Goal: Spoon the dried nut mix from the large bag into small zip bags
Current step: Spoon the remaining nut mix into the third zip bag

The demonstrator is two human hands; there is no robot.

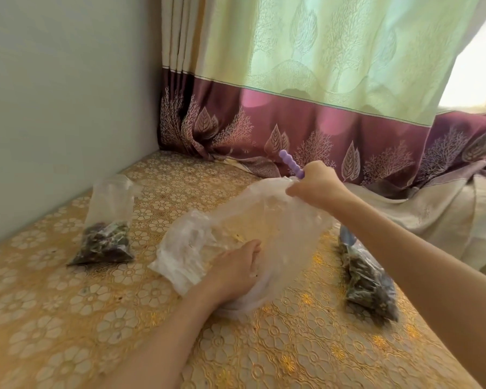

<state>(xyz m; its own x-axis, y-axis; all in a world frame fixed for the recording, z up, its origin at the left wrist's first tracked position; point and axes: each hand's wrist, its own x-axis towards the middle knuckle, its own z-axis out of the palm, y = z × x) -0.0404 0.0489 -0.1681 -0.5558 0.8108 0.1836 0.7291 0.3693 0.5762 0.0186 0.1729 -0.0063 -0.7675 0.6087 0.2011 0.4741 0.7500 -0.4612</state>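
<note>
Large bag: crumpled clear plastic bag [267,220] on the gold floral tablecloth [68,318].
Right hand [317,183]: pinches the bag's raised rim, gripping a purple beaded spoon handle [291,164].
Left hand [233,269]: reaches into the bag's mouth; fingers blurred, possibly relaxed.
Small bags: filled clear zip bag on the left [107,234], another on the right [368,279].

Surface: table [68,318] under a yellow-gold cloth with a lace flower pattern, set into a corner against a pale wall.
Centre: large clear plastic bag [264,220], crumpled, base on the cloth, mouth lifted up.
Left: small zip bag [107,228], dark nut mix in its lower part, empty top standing upright, well apart from the large bag.
Right: second small zip bag [368,279] of dark mix, lying flat near the table's right edge.
Back: curtain hem [250,164] bunched on the far edge of the cloth.
</note>
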